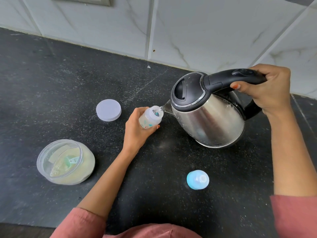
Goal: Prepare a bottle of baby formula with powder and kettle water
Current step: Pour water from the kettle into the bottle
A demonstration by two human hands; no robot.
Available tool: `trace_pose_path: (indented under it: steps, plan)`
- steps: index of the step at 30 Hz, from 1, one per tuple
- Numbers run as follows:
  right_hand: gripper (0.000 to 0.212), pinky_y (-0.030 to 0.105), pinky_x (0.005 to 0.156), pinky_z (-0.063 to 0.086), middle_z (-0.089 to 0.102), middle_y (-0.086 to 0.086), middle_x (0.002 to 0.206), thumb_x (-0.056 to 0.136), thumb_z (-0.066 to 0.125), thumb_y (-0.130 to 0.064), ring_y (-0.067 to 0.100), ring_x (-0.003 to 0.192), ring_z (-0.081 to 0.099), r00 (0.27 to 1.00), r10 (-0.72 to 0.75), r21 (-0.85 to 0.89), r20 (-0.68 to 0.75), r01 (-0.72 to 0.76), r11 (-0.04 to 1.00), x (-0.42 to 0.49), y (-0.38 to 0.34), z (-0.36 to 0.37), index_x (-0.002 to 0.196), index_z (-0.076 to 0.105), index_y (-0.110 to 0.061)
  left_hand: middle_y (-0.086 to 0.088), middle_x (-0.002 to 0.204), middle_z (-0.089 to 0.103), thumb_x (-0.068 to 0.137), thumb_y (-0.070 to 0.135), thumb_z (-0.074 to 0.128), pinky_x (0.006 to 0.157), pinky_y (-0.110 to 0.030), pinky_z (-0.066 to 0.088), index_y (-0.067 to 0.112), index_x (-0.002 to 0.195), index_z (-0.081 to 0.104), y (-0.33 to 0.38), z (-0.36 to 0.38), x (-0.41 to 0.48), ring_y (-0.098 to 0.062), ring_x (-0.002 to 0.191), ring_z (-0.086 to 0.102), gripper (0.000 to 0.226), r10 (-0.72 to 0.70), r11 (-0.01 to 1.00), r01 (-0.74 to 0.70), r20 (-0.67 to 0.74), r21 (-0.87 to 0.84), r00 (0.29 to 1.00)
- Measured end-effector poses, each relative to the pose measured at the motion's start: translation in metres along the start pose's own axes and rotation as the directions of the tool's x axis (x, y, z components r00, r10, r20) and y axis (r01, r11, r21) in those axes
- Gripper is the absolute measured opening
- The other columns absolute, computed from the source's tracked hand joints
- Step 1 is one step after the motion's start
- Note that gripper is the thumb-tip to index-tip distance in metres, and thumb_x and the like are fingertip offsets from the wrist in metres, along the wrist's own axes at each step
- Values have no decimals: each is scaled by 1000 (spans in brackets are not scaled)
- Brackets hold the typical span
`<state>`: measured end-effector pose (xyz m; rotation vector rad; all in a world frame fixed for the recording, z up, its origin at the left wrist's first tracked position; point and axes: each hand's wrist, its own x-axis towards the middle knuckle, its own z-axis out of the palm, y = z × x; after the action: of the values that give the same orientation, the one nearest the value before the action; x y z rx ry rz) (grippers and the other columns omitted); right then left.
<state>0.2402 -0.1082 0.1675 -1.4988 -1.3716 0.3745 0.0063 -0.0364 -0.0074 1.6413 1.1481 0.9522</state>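
Observation:
My left hand (135, 127) grips a small clear baby bottle (151, 118) with printed patterns, tilted with its open neck toward the kettle. My right hand (267, 88) holds the black handle of a steel kettle (209, 117), which is tipped left. Its spout touches the bottle's mouth and water runs into it. An open clear jar of pale formula powder (65, 162) with a scoop inside stands at the left on the black counter (68, 83). The bottle's blue teat cap (197, 179) lies near the front.
The jar's round pale lid (108, 110) lies flat left of the bottle. A tiled white wall (188, 31) runs along the back of the counter. My pink sleeves fill the bottom edge.

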Motion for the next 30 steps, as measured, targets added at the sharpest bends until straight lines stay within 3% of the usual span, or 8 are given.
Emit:
trace_pose_path:
  steps: [1,3,16,18,21,24,30]
  plan:
    - [57,5,55,39,64,-33,65,54,74,-60,-10,60,57,1000,-8,-5,-1,8,1000,0,1,0,87,67,-14,14,110,54,65,13,83,81,3,32,18,112,51,0,0,0,-2,103,48,57,0,1000,0,-4,-4,1000]
    - [64,5,56,39,64,-34,66,54,73,-60,-10,61,57,1000,-15,-28,0,15,999,0,2,-1,91,64,-8,13,111,55,65,13,83,82,2,33,16,113,52,0,0,0,-3,104,49,57,0,1000,0,-8,-8,1000]
    - [64,5,57,41,64,-34,68,55,73,-59,-10,63,58,999,-31,-68,-18,30,997,0,8,-3,93,63,-9,15,111,53,65,12,82,81,3,32,19,112,51,0,-1,-1,-1,104,47,57,-2,1000,2,-2,-7,1000]
    - [57,5,57,41,64,-34,68,55,74,-60,-10,63,58,1000,-27,-55,-13,26,998,1,7,-3,91,67,-15,15,111,53,65,13,82,81,3,33,21,112,50,0,-1,-1,-2,105,47,57,-2,1000,2,2,-7,1000]
    - [30,6,57,41,65,-32,68,53,75,-62,-8,63,59,1000,-25,-41,-5,25,999,2,4,-4,78,70,-44,15,111,53,65,13,82,80,3,32,20,112,50,0,-2,-1,-2,104,47,57,-3,1000,3,-1,-11,1000]
    - [41,6,57,41,65,-32,67,54,75,-60,-8,62,59,999,-33,-18,0,33,999,2,4,-3,85,70,-34,16,110,52,65,13,82,80,4,31,19,112,51,0,-1,-1,-1,104,46,57,-3,1000,3,-4,-4,1000]
    - [31,5,56,40,64,-33,66,52,74,-63,-9,62,58,1000,-15,-15,20,15,1000,1,1,-3,75,71,-42,13,112,54,65,14,83,82,1,33,17,114,51,-2,-1,0,-4,107,48,59,-2,1000,2,-8,2,1000]
